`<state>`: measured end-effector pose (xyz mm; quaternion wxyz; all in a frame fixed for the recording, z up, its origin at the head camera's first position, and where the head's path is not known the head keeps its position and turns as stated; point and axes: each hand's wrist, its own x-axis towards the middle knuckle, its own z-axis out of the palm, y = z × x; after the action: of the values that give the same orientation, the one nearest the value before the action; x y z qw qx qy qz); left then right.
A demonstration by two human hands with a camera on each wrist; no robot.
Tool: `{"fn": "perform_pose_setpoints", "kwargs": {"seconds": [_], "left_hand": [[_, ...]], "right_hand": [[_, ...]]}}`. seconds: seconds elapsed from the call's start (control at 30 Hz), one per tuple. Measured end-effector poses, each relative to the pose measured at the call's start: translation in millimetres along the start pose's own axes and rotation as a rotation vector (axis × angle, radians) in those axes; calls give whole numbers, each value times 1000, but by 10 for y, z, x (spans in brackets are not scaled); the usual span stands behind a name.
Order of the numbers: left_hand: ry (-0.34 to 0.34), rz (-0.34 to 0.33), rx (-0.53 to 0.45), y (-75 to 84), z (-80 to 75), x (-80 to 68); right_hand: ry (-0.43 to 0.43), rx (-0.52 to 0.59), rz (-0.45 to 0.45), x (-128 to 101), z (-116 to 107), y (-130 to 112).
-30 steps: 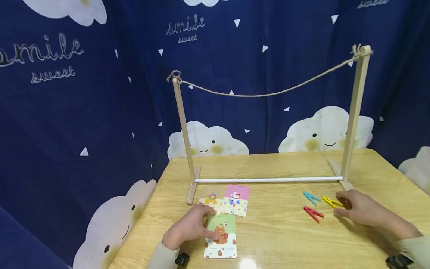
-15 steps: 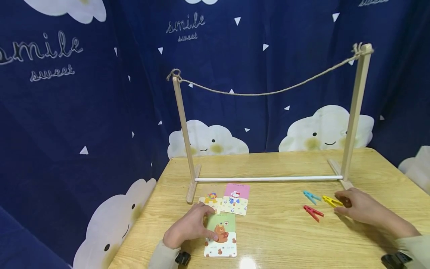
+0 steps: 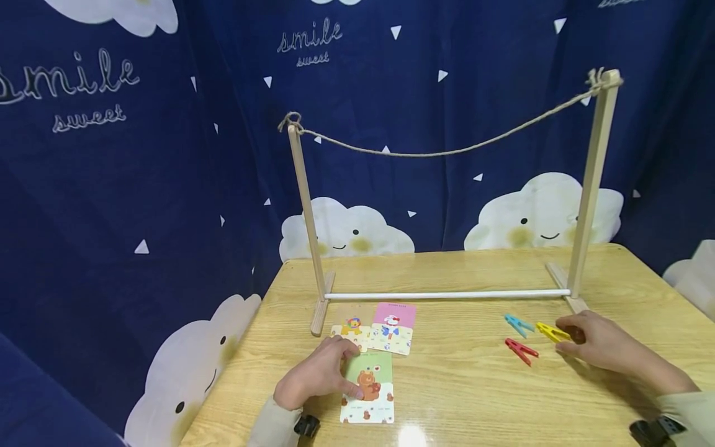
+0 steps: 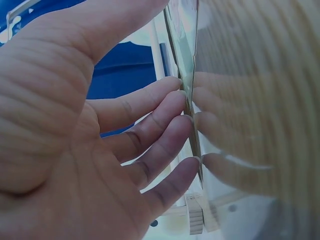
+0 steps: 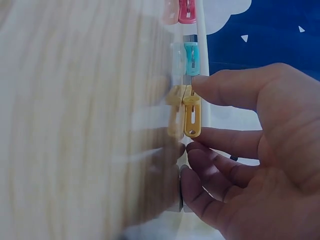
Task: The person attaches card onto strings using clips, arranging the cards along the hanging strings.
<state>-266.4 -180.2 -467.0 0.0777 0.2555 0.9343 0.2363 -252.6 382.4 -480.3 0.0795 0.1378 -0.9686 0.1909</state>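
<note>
My left hand rests on the table with its fingers loosely spread over the left side of the green bear card. Its fingertips reach the edge of the lion card; a pink bunny card lies just right of that. On the right, my right hand rests beside a yellow clothespin, whose near end sits between thumb and fingers. In the right wrist view the yellow clothespin lies flat, not visibly pinched. A blue clothespin and a red clothespin lie to its left.
Behind the cards and clothespins stands a wooden frame with two posts, a white bottom rod and a sagging string between the post tops. A dark blue curtain hangs beyond the wooden table.
The head view has shifted very slightly, so everything sits a little higher in it. Both hands, the cards and the clothespins stay where they were.
</note>
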Motion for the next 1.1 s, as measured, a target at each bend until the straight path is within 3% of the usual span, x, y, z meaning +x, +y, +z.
{"fn": "perform_pose_setpoints", "kwargs": {"seconds": [0.53, 1.1], "left_hand": [[-8, 2, 37, 44, -34, 16], [-41, 1, 9, 2, -21, 49]], "right_hand": [[32, -23, -18, 21, -8, 21], [17, 16, -8, 37, 29, 41]]}}
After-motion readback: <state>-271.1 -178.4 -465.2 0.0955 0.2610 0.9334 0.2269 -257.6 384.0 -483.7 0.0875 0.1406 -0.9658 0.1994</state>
